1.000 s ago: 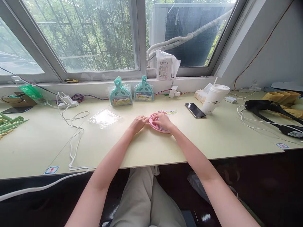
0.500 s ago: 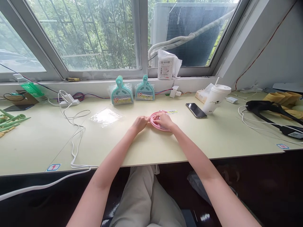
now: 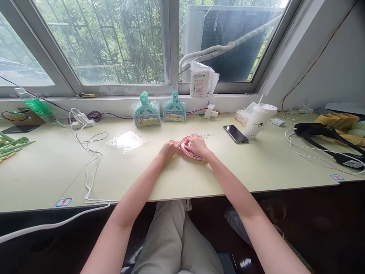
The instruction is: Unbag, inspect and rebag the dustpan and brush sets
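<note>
The pink dustpan set point(image 3: 194, 154) is being held on the table point(image 3: 176, 179), its left end being pinched by the closed fingers of the left hand point(image 3: 170, 149). Its upper face is being covered by the right hand point(image 3: 196, 146), whose fingers are being kept bent and bunched together on it. A printed label point(image 3: 209, 136) is being left partly exposed just beyond the right hand.

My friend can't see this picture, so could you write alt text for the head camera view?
Two bare hands, left and right, work at a pink dustpan-and-brush set on a pale table. Behind are packaged teal sets; to the right, a smartphone and lidded cup.
</note>
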### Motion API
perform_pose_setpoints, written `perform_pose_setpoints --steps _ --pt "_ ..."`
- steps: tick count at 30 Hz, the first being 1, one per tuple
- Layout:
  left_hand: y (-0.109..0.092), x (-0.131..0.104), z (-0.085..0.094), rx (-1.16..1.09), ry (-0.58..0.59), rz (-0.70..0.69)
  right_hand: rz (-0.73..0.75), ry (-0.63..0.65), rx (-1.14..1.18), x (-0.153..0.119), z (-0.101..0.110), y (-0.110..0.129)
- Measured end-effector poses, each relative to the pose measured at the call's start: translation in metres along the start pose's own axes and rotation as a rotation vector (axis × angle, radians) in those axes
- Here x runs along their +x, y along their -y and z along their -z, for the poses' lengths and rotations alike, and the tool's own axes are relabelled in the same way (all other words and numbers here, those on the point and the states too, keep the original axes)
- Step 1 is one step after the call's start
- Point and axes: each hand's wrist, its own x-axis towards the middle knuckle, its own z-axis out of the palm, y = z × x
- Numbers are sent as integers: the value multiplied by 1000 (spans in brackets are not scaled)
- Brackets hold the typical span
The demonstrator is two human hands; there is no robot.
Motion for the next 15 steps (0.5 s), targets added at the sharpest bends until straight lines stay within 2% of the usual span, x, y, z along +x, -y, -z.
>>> perform_pose_setpoints --steps 2,3,6,7,8,10,12,15 --pt "0 0 3 -12 -93 -22 19 -44 59 -1 1 2" --pt "-1 0 6 -18 -180 -4 21 -75 104 -1 1 4" --pt "-5 5 15 -137 -484 173 -22 -219 231 -1 0 9" --pt "-7 7 17 -235 -522 222 -51 -275 264 0 -1 11" --pt "-9 9 18 -369 -515 257 -79 -327 291 0 -2 13" --pt "-14 12 16 -702 -401 312 -121 -408 322 1 -5 15" --pt "-23 14 10 -1002 -217 353 -152 -456 330 2 -8 15" --pt "-35 12 2 -1251 69 336 -168 -501 342 4 -12 12"
